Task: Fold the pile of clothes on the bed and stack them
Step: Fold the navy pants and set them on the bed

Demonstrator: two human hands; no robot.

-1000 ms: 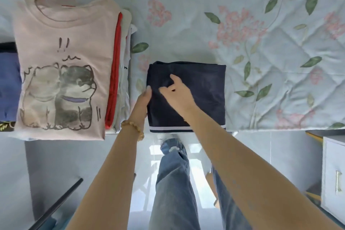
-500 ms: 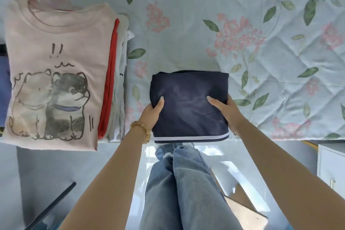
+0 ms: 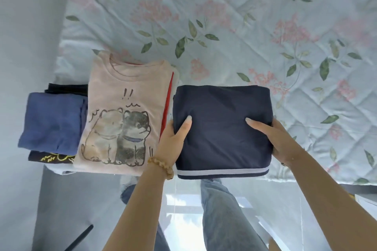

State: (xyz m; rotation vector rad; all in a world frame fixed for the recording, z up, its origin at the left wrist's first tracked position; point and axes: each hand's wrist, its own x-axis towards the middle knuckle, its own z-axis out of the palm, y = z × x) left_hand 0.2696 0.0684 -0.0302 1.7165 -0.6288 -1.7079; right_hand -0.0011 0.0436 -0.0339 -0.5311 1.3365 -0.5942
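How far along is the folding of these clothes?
Nearly done, it seems. The pink cartoon shirt tops one folded stack, the blue garment another. The left hand and right hand grip the folded navy garment; it remains to be stacked. No unfolded clothes show.

Folded navy garment (image 3: 222, 124) beside pink-topped stack (image 3: 122, 112), bed edge

The pink shirt (image 3: 126, 112) bears "!!" above its cartoon; the yellow lettering (image 3: 56, 157) on a dark garment is illegible.

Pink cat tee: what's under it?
Under the pink cat tee, a red garment's edge and white layers peek out. The rest is covered.
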